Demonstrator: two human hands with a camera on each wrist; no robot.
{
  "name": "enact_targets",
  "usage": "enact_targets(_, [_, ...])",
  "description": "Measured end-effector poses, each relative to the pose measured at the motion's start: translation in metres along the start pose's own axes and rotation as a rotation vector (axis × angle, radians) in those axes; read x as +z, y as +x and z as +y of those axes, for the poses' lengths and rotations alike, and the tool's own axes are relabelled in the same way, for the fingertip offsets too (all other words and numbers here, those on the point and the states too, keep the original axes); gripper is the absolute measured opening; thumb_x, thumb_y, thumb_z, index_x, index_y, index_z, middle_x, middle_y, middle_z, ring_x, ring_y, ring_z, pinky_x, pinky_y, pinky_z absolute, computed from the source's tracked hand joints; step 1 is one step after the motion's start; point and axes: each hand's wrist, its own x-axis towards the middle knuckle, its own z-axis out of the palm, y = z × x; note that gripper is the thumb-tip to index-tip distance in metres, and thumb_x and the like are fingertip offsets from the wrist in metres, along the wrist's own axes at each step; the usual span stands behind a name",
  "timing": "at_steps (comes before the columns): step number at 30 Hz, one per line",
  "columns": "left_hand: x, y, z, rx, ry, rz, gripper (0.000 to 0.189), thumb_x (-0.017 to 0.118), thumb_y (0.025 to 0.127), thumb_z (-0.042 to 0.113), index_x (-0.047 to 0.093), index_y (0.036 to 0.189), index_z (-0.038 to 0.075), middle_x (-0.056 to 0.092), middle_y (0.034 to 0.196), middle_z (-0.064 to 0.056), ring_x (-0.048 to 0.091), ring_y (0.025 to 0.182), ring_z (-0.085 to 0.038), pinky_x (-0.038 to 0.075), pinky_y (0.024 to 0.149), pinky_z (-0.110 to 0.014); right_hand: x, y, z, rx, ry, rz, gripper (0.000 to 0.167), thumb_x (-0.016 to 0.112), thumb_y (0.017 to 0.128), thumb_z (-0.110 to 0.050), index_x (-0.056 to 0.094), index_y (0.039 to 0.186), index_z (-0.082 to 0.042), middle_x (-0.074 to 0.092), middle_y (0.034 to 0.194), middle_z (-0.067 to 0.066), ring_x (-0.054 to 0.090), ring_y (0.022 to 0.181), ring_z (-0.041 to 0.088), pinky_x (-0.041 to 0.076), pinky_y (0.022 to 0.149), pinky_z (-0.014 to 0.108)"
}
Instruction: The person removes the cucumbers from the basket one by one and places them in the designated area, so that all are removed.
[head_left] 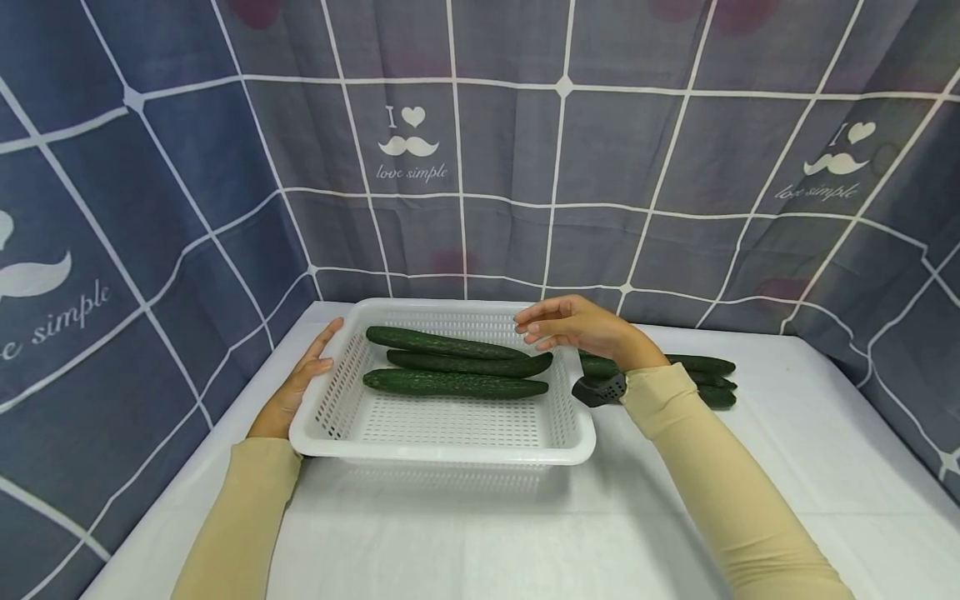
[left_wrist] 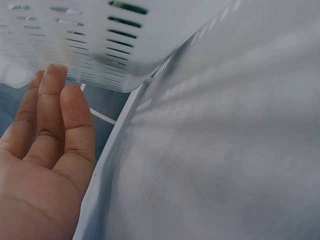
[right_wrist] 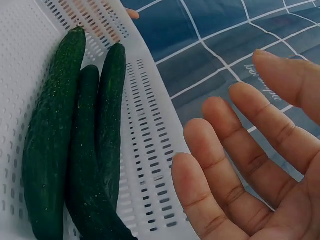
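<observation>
A white perforated plastic basket (head_left: 442, 455) stands on the table with three dark green cucumbers (head_left: 455, 384) lying lengthwise inside it, two of them close together towards the back. My left hand (head_left: 298, 385) is at the basket's left side, its fingers fairly straight along the outer wall. In the left wrist view those fingers (left_wrist: 77, 117) reach up to the slotted wall. Over the basket's right rim hovers my right hand (head_left: 581, 327), fingers loosely bent and holding nothing. The right wrist view shows its palm (right_wrist: 280, 210) bare beside the basket wall.
To the right of the basket, several more cucumbers (head_left: 701, 364) lie side by side on the white table (head_left: 465, 542), partly hidden behind the right wrist and its black wrist device (head_left: 598, 390). A grey-blue checked curtain (head_left: 510, 150) hangs along the back and sides.
</observation>
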Motion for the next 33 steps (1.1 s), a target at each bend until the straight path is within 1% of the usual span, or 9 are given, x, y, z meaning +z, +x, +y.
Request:
enact_targets(7, [0.000,0.001,0.000,0.008,0.018,0.000,0.073,0.045,0.104,0.024,0.020,0.169,0.049,0.007,0.177,-0.001,0.023,0.151,-0.021,0.023,0.114,-0.050,0.005,0.014,-0.008,0.036,-0.033,-0.005,0.044,0.066,0.102,-0.001,0.058,0.144,0.013,0.069,0.135,0.012,0.067,0.116,0.021,0.057,0.097,0.035])
enact_targets(10, [0.000,0.001,0.000,0.010,0.025,0.004,0.073,0.045,0.104,0.025,0.020,0.169,0.048,0.005,0.178,-0.002,0.022,0.151,-0.021,0.023,0.114,-0.050,0.009,0.020,-0.012,0.053,-0.035,-0.010,0.046,0.065,0.104,-0.003,0.056,0.146,0.014,0.068,0.138,0.015,0.067,0.117,0.021,0.057,0.097,0.035])
enact_targets(14, [-0.001,0.001,0.000,0.013,0.025,-0.001,0.074,0.046,0.105,0.026,0.019,0.170,0.047,0.007,0.177,-0.002,0.024,0.150,-0.021,0.029,0.113,-0.045,0.015,0.027,-0.014,0.055,-0.040,-0.018,0.046,0.062,0.105,-0.003,0.054,0.147,0.015,0.062,0.145,0.024,0.065,0.121,0.026,0.057,0.098,0.035])
enact_targets(17, [-0.001,0.000,0.000,0.023,0.008,-0.010,0.074,0.047,0.105,0.026,0.019,0.170,0.046,0.012,0.176,0.001,0.028,0.149,-0.018,0.038,0.111,-0.039,0.019,0.032,-0.013,0.049,-0.042,-0.017,0.043,0.061,0.106,-0.002,0.056,0.145,0.014,0.057,0.149,0.030,0.061,0.126,0.033,0.054,0.104,0.042])
enact_targets(21, [-0.001,0.001,0.000,0.042,-0.011,-0.023,0.074,0.049,0.106,0.025,0.019,0.170,0.044,0.019,0.172,0.003,0.033,0.147,-0.016,0.044,0.108,-0.034,0.024,0.039,-0.011,0.062,-0.054,0.013,0.039,0.062,0.105,-0.003,0.062,0.142,0.010,0.062,0.146,0.024,0.059,0.129,0.032,0.049,0.110,0.050])
enact_targets(24, [0.000,0.002,-0.001,0.049,-0.003,-0.024,0.074,0.049,0.105,0.023,0.020,0.170,0.044,0.020,0.171,0.003,0.032,0.147,-0.016,0.042,0.109,-0.033,0.028,0.045,-0.010,0.080,-0.075,0.035,0.039,0.063,0.104,-0.003,0.065,0.141,0.007,0.064,0.145,0.020,0.057,0.133,0.034,0.048,0.111,0.050])
enact_targets(28, [0.000,0.004,0.000,0.044,0.014,-0.012,0.076,0.048,0.103,0.023,0.019,0.170,0.044,0.016,0.174,0.002,0.025,0.151,-0.017,0.034,0.112,-0.035,0.032,0.051,-0.008,0.106,-0.088,0.044,0.043,0.061,0.104,-0.002,0.060,0.144,0.011,0.056,0.153,0.028,0.048,0.145,0.045,0.042,0.117,0.056])
enact_targets(31, [0.000,0.004,0.000,0.040,0.025,-0.006,0.076,0.047,0.102,0.024,0.019,0.170,0.044,0.012,0.175,0.000,0.022,0.153,-0.018,0.030,0.113,-0.038,0.034,0.057,-0.008,0.127,-0.090,0.051,0.047,0.058,0.104,-0.001,0.055,0.148,0.014,0.049,0.158,0.031,0.043,0.149,0.047,0.037,0.121,0.058])
enact_targets(33, [-0.001,0.004,0.000,0.040,0.032,-0.004,0.076,0.046,0.102,0.024,0.019,0.170,0.045,0.013,0.175,0.000,0.024,0.152,-0.017,0.032,0.113,-0.037,0.036,0.062,-0.008,0.143,-0.103,0.058,0.047,0.057,0.105,-0.001,0.053,0.149,0.015,0.048,0.159,0.031,0.044,0.149,0.046,0.037,0.121,0.057])
